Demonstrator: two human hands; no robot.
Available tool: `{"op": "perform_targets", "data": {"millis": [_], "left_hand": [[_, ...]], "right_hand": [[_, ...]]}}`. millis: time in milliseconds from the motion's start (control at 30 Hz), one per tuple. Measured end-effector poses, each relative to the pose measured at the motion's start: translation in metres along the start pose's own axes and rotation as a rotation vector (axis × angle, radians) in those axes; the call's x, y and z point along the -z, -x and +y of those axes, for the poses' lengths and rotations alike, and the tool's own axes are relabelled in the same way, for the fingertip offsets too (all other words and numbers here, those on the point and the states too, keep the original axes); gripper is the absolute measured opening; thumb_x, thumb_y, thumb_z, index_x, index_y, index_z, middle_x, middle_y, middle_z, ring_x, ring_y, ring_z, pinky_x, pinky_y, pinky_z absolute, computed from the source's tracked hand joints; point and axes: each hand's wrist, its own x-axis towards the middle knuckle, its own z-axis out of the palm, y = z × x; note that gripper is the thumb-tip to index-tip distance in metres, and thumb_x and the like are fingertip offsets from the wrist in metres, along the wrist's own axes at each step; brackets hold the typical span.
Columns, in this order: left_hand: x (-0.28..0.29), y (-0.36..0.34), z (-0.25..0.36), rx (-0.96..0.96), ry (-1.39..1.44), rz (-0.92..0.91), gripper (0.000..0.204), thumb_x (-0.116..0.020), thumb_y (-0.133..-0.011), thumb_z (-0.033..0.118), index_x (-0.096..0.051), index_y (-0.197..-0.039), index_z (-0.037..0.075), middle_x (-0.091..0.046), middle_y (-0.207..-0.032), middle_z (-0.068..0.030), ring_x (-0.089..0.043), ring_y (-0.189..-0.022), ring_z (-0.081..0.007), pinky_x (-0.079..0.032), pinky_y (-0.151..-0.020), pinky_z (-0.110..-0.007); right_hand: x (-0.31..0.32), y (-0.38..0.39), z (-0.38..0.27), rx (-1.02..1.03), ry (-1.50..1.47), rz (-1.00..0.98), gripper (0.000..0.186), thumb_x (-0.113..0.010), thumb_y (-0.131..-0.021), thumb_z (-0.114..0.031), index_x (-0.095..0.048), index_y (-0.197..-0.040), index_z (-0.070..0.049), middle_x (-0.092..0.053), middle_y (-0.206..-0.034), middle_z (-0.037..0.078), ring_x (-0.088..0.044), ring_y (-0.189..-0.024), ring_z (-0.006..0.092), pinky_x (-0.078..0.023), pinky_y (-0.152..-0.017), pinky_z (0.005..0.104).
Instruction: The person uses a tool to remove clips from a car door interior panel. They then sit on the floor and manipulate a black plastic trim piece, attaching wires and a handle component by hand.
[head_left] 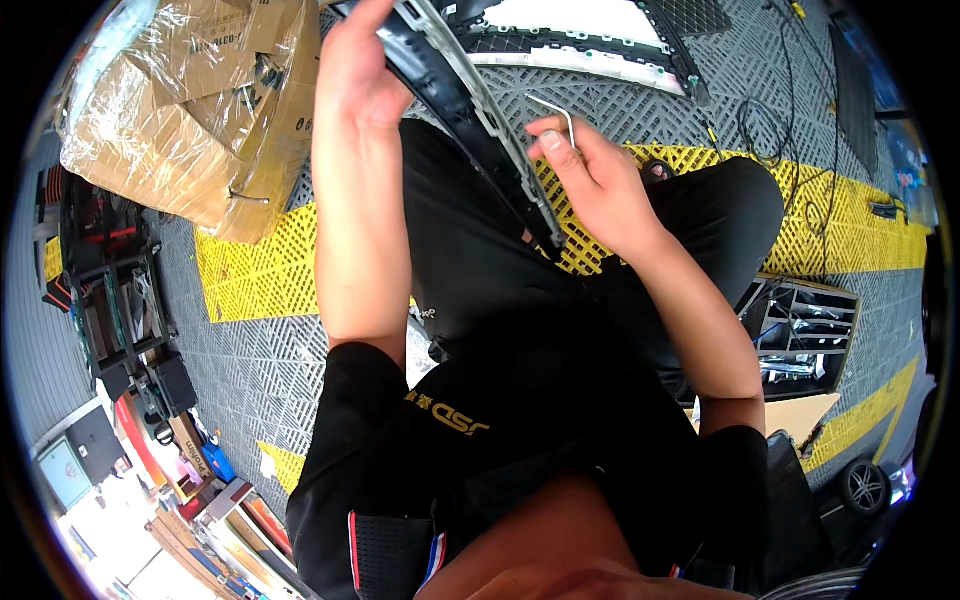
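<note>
Head view: a long dark trim strip (472, 125) is held in front of the body, its lower end dipping between the black-clad legs (720, 200); its long axis is slanted from the upper left, where it is cut off by the picture's edge, down to a narrow end at the lower right; its upper part is grasped by the left hand (358, 85), whose fingertips are partly lost to view; by the right hand (605, 190), a thin bent rod (571, 125) is pinched between thumb and fingers; the strip is thus placed to the left of the right hand, its lower half being nearer to that hand; the rod's free tip is pointed toward the strip's notched pale edge, a gap being seen between them; beyond, a black-and-white panel (560, 48) is laid on the grey grid floor (260, 370); at the left, a cardboard box (200, 150) is wrapped in clear film; at the right, a compartmented case (853, 325) is set near the leg; farther off, a spoked wheel (865, 487) is seen.
</note>
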Motion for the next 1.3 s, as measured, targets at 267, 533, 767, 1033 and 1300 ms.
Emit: {"op": "perform_targets", "data": {"millis": [267, 533, 767, 1033, 1300], "left_hand": [[0.016, 0.015, 0.017, -0.034, -0.1, 0.075, 0.021, -0.071, -0.097, 0.027, -0.069, -0.098, 0.006, -0.073, -0.082, -0.0075, -0.07, -0.07, -0.0189, -0.058, -0.061, -0.032], [0.013, 0.021, -0.029, -0.072, -0.056, 0.126, 0.03, -0.065, -0.102, 0.033, -0.068, -0.11, 0.004, -0.073, -0.1, -0.0054, -0.07, -0.087, -0.0181, -0.057, -0.081, -0.033], [0.031, 0.047, -0.091, -0.342, -0.232, 0.242, 0.014, -0.056, -0.101, 0.006, -0.062, -0.109, -0.003, -0.072, -0.096, -0.0126, -0.072, -0.081, -0.0212, -0.06, -0.07, -0.034], [0.051, 0.047, -0.097, -0.074, -0.381, 0.197, 0.021, -0.053, -0.101, -0.002, -0.064, -0.119, -0.001, -0.07, -0.107, -0.0067, -0.066, -0.097, -0.0166, -0.052, -0.087, -0.03], [0.045, 0.066, -0.111, -0.289, -0.361, 0.3, 0.024, -0.051, -0.101, 0.0, -0.06, -0.122, 0.0, -0.07, -0.105, -0.0086, -0.068, -0.091, -0.0188, -0.055, -0.082, -0.032]], "right_hand": [[-0.006, 0.002, -0.006, 0.009, 0.052, -0.103, 0.045, -0.057, -0.104, -0.043, -0.07, -0.106, 0.0, -0.07, -0.091, 0.019, -0.069, -0.078, 0.0351, -0.053, -0.071, 0.0417], [-0.045, 0.008, 0.024, -0.188, -0.13, 0.048, 0.034, -0.08, -0.09, -0.029, -0.072, -0.105, 0.0, -0.07, -0.082, 0.01, -0.062, -0.063, 0.0202, -0.05, -0.063, 0.0321], [-0.054, 0.014, 0.039, -0.052, -0.011, 0.093, 0.029, -0.076, -0.093, -0.026, -0.071, -0.103, 0.001, -0.072, -0.089, 0.017, -0.071, -0.077, 0.034, -0.055, -0.071, 0.0375], [-0.05, 0.033, 0.052, -0.035, 0.093, 0.067, 0.035, -0.073, -0.095, -0.034, -0.071, -0.099, 0.001, -0.069, -0.085, 0.019, -0.069, -0.077, 0.0379, -0.054, -0.069, 0.0428], [-0.017, 0.044, 0.036, -0.104, 0.302, -0.125, 0.034, -0.055, -0.106, -0.036, -0.061, -0.109, -0.003, -0.066, -0.065, 0.015, -0.07, -0.063, 0.0338, -0.054, -0.059, 0.0448]]}}
